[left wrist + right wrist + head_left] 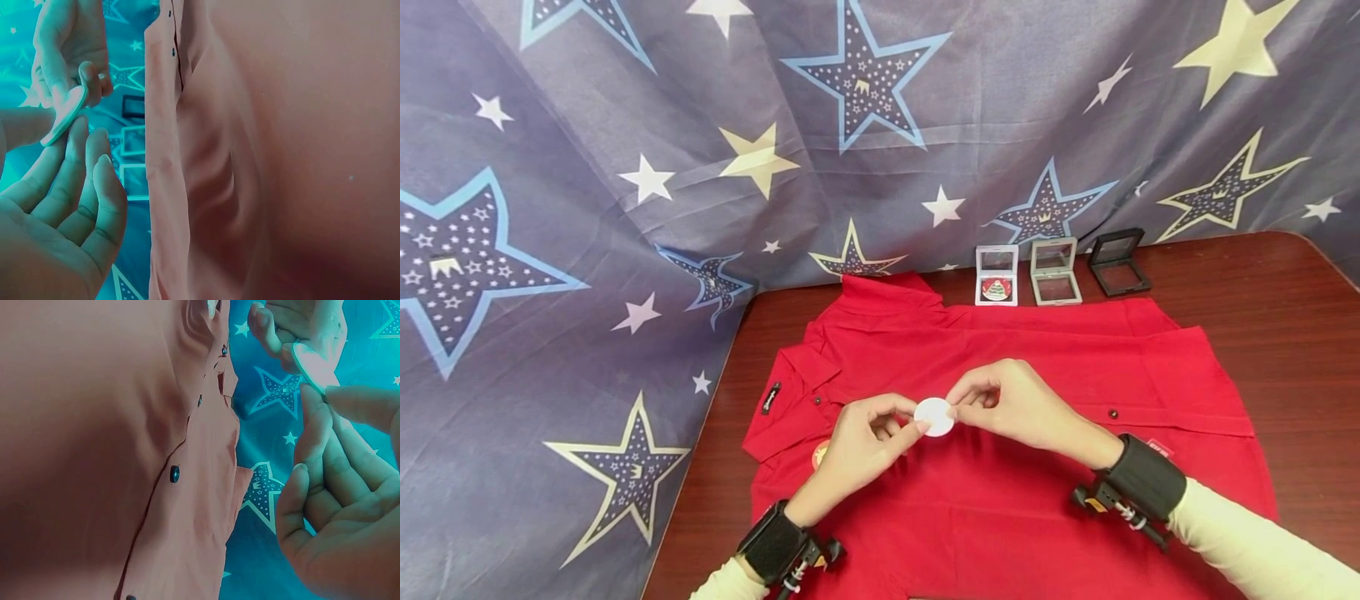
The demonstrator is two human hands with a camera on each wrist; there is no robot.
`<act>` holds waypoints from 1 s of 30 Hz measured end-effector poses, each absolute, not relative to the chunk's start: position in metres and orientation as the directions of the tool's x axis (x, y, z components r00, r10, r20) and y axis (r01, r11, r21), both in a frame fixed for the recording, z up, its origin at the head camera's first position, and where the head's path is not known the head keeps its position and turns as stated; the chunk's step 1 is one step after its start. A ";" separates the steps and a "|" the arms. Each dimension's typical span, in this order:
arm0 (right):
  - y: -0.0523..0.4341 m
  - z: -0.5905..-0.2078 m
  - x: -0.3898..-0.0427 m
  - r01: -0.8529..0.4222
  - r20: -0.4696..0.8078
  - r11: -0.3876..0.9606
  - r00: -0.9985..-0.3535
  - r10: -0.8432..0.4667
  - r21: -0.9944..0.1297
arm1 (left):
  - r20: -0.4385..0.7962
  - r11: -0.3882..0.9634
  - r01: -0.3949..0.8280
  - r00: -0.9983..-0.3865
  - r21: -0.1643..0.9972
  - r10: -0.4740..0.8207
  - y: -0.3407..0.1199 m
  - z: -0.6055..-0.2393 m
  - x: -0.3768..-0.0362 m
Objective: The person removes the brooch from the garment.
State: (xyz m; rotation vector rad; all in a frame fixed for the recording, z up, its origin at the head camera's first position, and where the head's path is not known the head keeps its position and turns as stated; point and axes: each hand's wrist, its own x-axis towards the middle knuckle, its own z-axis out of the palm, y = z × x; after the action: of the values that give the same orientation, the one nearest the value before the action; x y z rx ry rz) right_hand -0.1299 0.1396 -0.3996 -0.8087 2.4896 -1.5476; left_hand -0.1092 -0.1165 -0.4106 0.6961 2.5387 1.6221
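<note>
A small white round disc (934, 417) is held up over the red shirt (1000, 517) in the head view. My left hand (859, 437) pinches its left side between thumb and fingers. From the right, my right hand (1017, 404) pinches the opposite edge with thumb and fingertips. The left wrist view shows the disc (65, 115) nearly edge-on and thin, between both hands. In the right wrist view the disc (312, 370) is tilted, with its pale face catching light. The shirt lies spread on the table below, its collar at the left.
Three small display frames stand open behind the shirt: a white one (997, 290) with a festive round badge, a pale one (1056, 287) and a black one (1118, 275). A yellowish round badge (820, 454) lies on the shirt beside my left hand. A star-patterned curtain (880, 192) hangs behind the brown table (1311, 400).
</note>
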 end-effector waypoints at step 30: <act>0.148 -0.409 -0.134 -0.281 0.134 0.273 -0.881 -0.453 -0.920 | 0.534 0.429 0.681 -0.732 0.594 0.422 -0.121 -0.409 -0.109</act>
State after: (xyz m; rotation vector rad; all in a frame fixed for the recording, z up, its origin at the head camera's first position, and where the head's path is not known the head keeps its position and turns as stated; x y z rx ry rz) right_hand -0.1338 0.1476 -0.4087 -0.6922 2.3783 -1.6680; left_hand -0.1094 -0.1208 -0.4086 1.1589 2.9024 1.4635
